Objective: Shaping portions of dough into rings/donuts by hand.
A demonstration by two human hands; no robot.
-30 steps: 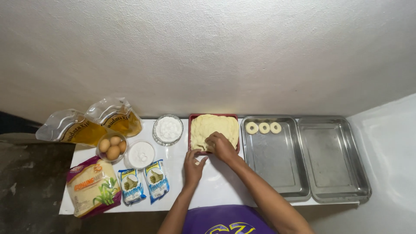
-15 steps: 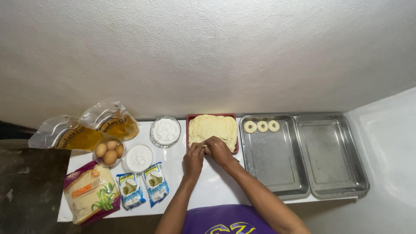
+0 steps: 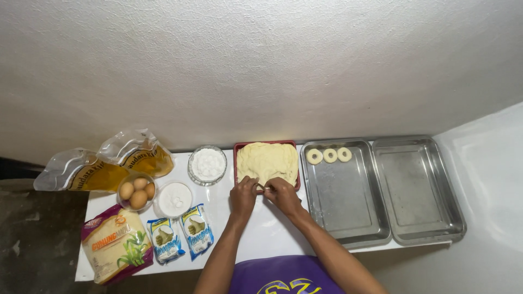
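Three dough rings (image 3: 329,155) sit in the steel tray (image 3: 343,212) right of the red dough tray (image 3: 238,163); our left hand (image 3: 243,197) and right hand (image 3: 282,195) pinch a small dough piece (image 3: 263,187) at that tray's near edge, most dough (image 3: 267,161) unshaped.

Both bare forearms are extended forward from the bottom edge, converging toward the middle. The left hand (image 3: 243,195) and right hand (image 3: 282,194) are held close together, palms down, fingers curled, fingertips pinched toward each other around something small.

Bare counter (image 3: 261,228) is left open before the dough tray (image 3: 267,163); passage is bounded leftward by sachets (image 3: 180,237) and rightward by a steel tray (image 3: 343,196).
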